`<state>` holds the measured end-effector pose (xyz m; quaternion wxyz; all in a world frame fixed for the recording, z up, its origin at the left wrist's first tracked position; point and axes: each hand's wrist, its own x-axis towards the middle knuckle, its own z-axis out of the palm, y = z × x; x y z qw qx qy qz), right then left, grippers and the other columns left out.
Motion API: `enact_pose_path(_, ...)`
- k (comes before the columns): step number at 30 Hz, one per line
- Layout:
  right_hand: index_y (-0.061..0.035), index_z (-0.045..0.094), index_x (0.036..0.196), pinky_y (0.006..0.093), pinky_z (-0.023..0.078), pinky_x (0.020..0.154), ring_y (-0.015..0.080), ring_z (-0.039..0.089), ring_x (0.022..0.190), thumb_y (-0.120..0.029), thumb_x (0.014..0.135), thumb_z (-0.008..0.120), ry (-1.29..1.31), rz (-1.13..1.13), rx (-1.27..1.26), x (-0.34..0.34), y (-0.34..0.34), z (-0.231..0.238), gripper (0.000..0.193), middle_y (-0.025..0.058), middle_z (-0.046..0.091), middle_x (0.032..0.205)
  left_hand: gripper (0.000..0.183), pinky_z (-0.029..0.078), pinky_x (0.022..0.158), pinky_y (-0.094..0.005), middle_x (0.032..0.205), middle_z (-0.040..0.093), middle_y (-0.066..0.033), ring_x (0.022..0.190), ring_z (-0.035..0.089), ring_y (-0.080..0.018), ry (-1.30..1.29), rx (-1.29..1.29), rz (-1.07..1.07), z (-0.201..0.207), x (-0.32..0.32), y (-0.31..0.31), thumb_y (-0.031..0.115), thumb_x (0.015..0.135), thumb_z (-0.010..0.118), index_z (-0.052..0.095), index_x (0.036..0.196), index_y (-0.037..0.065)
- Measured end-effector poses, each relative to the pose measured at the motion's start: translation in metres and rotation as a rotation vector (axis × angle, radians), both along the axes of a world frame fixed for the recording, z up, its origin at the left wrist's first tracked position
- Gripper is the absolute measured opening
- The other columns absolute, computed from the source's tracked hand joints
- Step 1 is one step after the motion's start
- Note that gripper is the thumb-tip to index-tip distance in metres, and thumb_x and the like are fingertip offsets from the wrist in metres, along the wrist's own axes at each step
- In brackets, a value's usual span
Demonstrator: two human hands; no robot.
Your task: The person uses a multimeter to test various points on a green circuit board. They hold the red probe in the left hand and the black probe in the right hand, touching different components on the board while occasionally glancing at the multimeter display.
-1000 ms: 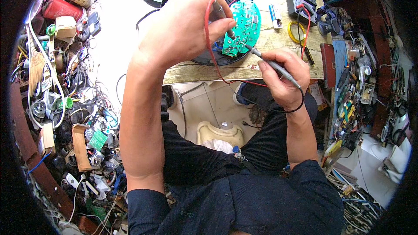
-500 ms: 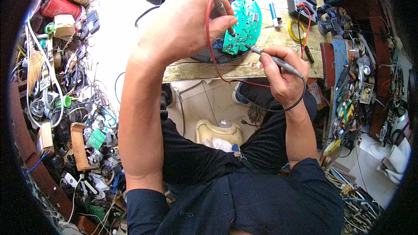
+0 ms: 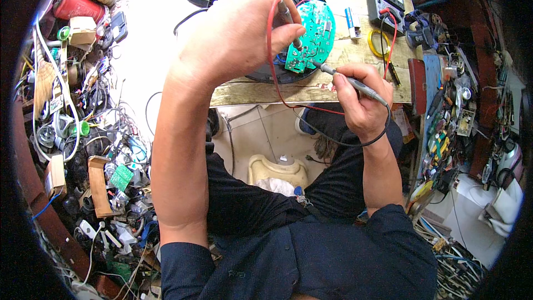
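A green circuit board (image 3: 319,28) lies over a round black housing (image 3: 266,75) on the wooden table. My left hand (image 3: 250,36) is closed round a multimeter probe with a red lead (image 3: 287,13), its tip pointing down at the lower part of the board. In my right hand (image 3: 363,100) is a second multimeter probe, grey with a black lead (image 3: 361,85); its tip is at the board's lower edge. Whether either tip actually touches cannot be made out. Both leads loop below the table edge. Part of the housing is hidden behind my left hand.
A multimeter (image 3: 383,8) with red and black leads plugged in stands at the back right. Near it are a small blue-and-white box (image 3: 352,23) and a yellow ring (image 3: 378,43). Cluttered parts and cables (image 3: 116,161) fill the left side. A cream stool (image 3: 277,169) stands below.
The whole view has shifted slightly, with table and board a little lower. Both hands keep their grip on the probes, whose tips stay at nearly the same places on the board.
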<state>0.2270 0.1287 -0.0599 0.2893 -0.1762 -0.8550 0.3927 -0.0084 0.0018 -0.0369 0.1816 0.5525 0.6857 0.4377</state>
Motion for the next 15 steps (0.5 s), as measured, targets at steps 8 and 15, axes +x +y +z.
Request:
enact_pose_path(8,0.0011,0.073,0.109,0.0271,0.052,0.066,0.0126,0.065,0.073,0.0,0.09,0.075,0.089,-0.049,0.039,0.0,0.009,0.007,0.018,0.0085,0.071,0.087,0.02,0.051,0.063,-0.0295,0.075,0.07,-0.0072,0.066,0.063,-0.0114,0.038,-0.037,0.007,0.011,0.002,0.0,0.021,0.095,0.076,0.072,0.099,0.002)
enact_pose_path(15,0.0012,0.068,0.11,0.0246,0.05,0.069,0.0106,0.063,0.077,-0.006,0.099,0.071,0.154,-0.097,-0.377,0.007,0.005,-0.003,0.013,0.0075,0.069,0.092,0.02,0.053,0.067,-0.0301,0.077,0.071,-0.0079,0.07,0.064,-0.0126,0.017,-0.071,0.044,0.009,0.001,-0.002,0.023,0.094,0.075,0.074,0.099,0.003)
